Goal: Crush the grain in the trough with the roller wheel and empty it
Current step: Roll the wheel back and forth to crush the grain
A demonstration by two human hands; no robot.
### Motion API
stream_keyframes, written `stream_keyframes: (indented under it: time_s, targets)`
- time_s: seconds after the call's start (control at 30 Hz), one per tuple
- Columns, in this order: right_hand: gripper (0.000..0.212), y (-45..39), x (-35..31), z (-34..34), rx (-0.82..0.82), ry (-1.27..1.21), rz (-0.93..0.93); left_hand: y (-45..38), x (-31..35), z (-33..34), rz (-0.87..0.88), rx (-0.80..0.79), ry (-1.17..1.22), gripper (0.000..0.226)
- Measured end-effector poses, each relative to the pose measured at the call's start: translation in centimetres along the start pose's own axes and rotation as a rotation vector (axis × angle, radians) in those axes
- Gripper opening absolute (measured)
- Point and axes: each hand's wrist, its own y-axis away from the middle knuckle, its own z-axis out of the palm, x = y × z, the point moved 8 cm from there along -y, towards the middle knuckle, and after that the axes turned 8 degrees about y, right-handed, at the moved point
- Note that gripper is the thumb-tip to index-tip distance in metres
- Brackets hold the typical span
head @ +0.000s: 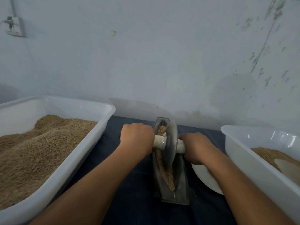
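The trough (170,181) lies lengthwise on the dark cloth (129,184), so the roller wheel (170,142) can run along it over the grain (164,169); the left hand (138,137) and right hand (196,146) each curl tightly round the white axle (159,141) either side of the trough, probably to press evenly.

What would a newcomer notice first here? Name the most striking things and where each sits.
Centre: both hands, left hand and right hand, grip the white axle of the roller wheel standing in the metal trough. At left, a big white tub is heaped with grain.
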Motion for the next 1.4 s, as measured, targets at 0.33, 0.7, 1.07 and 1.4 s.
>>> stream_keyframes:
  time_s: [0.33, 0.7, 1.07, 1.4]
  targets:
    - [0.037, -2.4, 0.3, 0.0, -0.046, 0.04, -0.008, -2.1, -0.1, 0.1, 0.005, 0.051, -0.04, 0.025]
    - [0.031, -3.7, 0.5, -0.1, -0.017, 0.028, -0.032, -3.0, -0.4, 0.7, -0.016, 0.042, -0.018, 0.031]
    - [0.025, -3.6, 0.9, 0.2, 0.026, -0.002, 0.028, -2.7, -0.6, 0.8, -0.003, 0.098, -0.023, 0.031]
    - [0.028, -1.5, 0.7, 0.0, 0.076, -0.001, 0.078, -1.3, -0.5, 0.5, -0.011, 0.169, -0.046, 0.027]
